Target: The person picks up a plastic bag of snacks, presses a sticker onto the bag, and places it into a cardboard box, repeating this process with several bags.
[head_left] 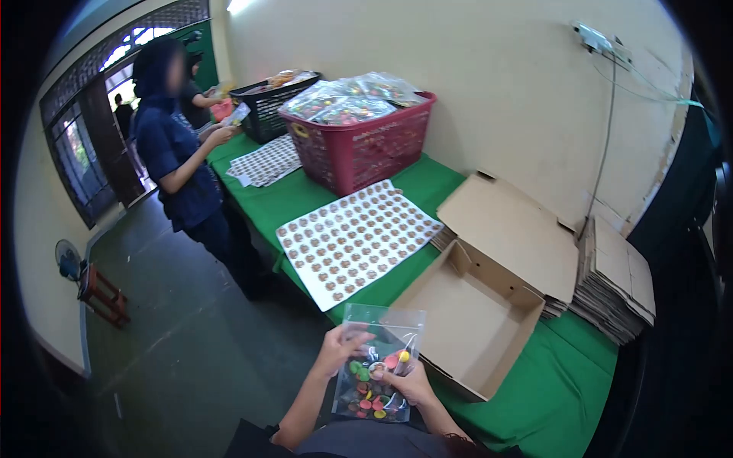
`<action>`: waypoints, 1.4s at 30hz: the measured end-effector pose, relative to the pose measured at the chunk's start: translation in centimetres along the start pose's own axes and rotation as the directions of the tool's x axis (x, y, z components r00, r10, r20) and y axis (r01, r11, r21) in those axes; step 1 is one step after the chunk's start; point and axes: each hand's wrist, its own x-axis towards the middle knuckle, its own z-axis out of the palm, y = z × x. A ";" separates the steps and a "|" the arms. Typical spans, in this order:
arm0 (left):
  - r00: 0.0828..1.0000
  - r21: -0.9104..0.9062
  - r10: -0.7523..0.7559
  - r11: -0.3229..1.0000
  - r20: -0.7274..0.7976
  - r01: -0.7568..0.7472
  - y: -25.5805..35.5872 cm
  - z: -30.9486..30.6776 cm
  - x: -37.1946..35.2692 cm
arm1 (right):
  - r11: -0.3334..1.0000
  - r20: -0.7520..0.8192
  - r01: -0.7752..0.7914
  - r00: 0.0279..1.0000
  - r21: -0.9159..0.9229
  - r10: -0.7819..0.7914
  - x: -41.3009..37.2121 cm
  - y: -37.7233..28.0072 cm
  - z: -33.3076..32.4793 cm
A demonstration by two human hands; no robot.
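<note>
A clear zip pouch (385, 317) filled with small colourful pieces in red, green, yellow and brown is held upright in front of my body. My left hand (340, 351) grips its left side, fingers lying across the front. At the lower right, my right hand (411, 383) holds the pouch with its thumb pressed on the front, near a small round brown-and-white sticker (378, 371). Just beyond the pouch, a sheet of round brown stickers (359, 244) lies on the green-covered table (569, 374). An open cardboard box (473, 313) stands to the right of my hands.
A red basket (366, 149) piled with filled pouches stands behind the sheet, a black basket (267, 111) farther off. More sticker sheets (263, 162) lie nearby. Flattened cardboard (618, 282) is stacked at right. A co-worker (172, 145) stands at left; another person is behind.
</note>
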 end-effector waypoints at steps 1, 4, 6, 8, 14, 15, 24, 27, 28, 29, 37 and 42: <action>0.997 0.023 0.057 0.998 0.047 -0.058 -1.4 1.4 0.6 | 0.997 -0.093 0.034 0.995 0.071 -0.027 -0.6 -0.2 -1.1; 0.980 -0.044 -0.122 0.991 0.157 0.130 -2.2 6.0 0.3 | 0.980 -0.294 0.140 0.951 0.141 -0.093 -1.9 -1.2 -4.5; 0.950 0.038 -0.187 0.982 0.249 0.183 -3.6 7.6 0.4 | 0.956 -0.460 0.261 0.871 0.134 -0.174 -2.9 -1.9 -6.8; 0.945 0.057 -0.185 0.983 0.270 0.176 -4.0 9.8 0.1 | 0.964 -0.473 0.218 0.872 0.151 -0.123 -3.7 -1.9 -9.1; 0.923 0.061 -0.253 0.967 0.289 0.246 -6.3 10.8 1.5 | 0.983 -0.331 0.126 0.941 0.133 -0.075 -4.4 -1.3 -11.3; 0.954 0.091 -0.146 0.988 0.260 0.127 -6.4 10.7 1.7 | 0.984 -0.307 0.123 0.948 0.132 -0.077 -4.0 -1.4 -10.9; 0.989 0.180 -0.008 0.984 0.150 -0.019 -5.1 8.8 5.0 | 0.990 -0.186 0.109 0.978 0.088 -0.091 -0.1 -1.5 -10.2; 0.975 0.167 -0.099 0.984 0.200 0.066 -4.5 9.6 6.4 | 0.971 -0.261 0.123 0.963 0.206 -0.067 0.0 -2.1 -10.8; 0.960 0.180 -0.190 0.972 0.208 0.153 -4.4 9.8 6.8 | 0.971 -0.260 0.126 0.963 0.204 -0.071 0.2 -1.9 -11.4; 0.964 0.136 -0.154 0.983 0.216 0.126 -4.8 9.8 7.5 | 0.978 -0.251 0.073 0.968 0.196 -0.023 0.3 -1.8 -12.2; 0.976 -0.034 -0.101 0.993 0.195 0.110 -3.1 10.3 12.8 | 0.994 -0.204 0.010 0.979 0.110 0.013 1.8 -2.4 -13.0; 0.958 0.040 -0.091 0.996 0.272 0.083 -4.2 11.4 14.3 | 0.992 -0.270 0.110 0.955 -0.056 -0.121 2.1 -1.9 -14.3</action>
